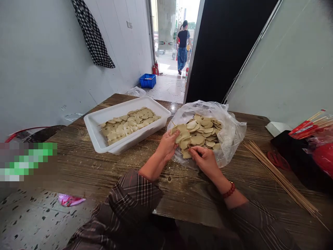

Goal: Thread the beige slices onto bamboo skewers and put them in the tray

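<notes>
My left hand (pixel 168 143) is closed around a skewer of thin, tan oval slices (pixel 182 134), thumb pressed on top. At the lower end of that skewer, the thumb and forefinger of my right hand (pixel 206 161) are pinched together; the stick between them is mostly hidden. Both hands are over the near left edge of a clear plastic bag (pixel 232 133), which lies open around a heap of loose tan slices (pixel 208 130). To the left, a white tray (pixel 97 139) holds rows of skewered slices (pixel 127 125). I cannot tell what food the slices are.
Thin wooden skewers (pixel 282 177) lie in a bundle at the right of the wooden table (pixel 125 173). Beyond them are red-handled scissors (pixel 278 160) and a black box (pixel 299 156). A blue crate (pixel 147 81) stands near the doorway, where a person (pixel 183 47) is outside.
</notes>
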Demonstrator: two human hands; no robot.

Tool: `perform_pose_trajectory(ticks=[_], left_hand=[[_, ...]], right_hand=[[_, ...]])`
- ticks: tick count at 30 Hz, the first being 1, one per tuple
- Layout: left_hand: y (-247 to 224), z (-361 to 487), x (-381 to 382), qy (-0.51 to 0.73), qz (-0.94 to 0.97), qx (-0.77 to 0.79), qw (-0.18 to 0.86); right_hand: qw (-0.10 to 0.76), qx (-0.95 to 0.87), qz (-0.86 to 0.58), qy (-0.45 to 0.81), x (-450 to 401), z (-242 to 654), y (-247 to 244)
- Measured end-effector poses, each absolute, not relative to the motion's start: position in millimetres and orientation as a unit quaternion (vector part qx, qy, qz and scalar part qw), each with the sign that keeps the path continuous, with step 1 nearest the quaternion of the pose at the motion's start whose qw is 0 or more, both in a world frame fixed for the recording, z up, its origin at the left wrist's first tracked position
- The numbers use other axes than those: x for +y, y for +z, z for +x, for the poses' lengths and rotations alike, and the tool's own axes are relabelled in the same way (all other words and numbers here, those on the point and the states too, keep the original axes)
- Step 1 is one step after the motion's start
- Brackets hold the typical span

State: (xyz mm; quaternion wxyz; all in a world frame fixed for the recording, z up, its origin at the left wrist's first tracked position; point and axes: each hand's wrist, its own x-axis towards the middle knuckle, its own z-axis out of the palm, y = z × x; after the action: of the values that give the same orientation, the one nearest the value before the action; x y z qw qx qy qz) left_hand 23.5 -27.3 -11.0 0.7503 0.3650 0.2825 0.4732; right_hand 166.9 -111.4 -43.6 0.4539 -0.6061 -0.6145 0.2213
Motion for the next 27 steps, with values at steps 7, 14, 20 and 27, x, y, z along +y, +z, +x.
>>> perform_pose_trajectory(ticks=[7,14,20,27], left_hand=[[-11.7,26.0,-28.3,0.467,0.362,0.276,0.758],[-12.0,24.1,-20.3,0.449,0.373,0.273,0.765],[-21.8,27.1,-19.3,0.447,0.530,0.334,0.638],[-30.4,37.0,-19.8,0.388,0.773,0.321,0.386]], right_hand=[[0.456,-0.612,-0.603,0.232,-110.6,167.9,-41.7],[0.497,-0.568,-0.612,0.236,-110.8,187.1,-31.3],[0.604,-0.463,-0.615,0.207,-107.3,212.7,-18.3],[0.640,-0.438,-0.597,0.208,-104.6,214.5,-16.6]])
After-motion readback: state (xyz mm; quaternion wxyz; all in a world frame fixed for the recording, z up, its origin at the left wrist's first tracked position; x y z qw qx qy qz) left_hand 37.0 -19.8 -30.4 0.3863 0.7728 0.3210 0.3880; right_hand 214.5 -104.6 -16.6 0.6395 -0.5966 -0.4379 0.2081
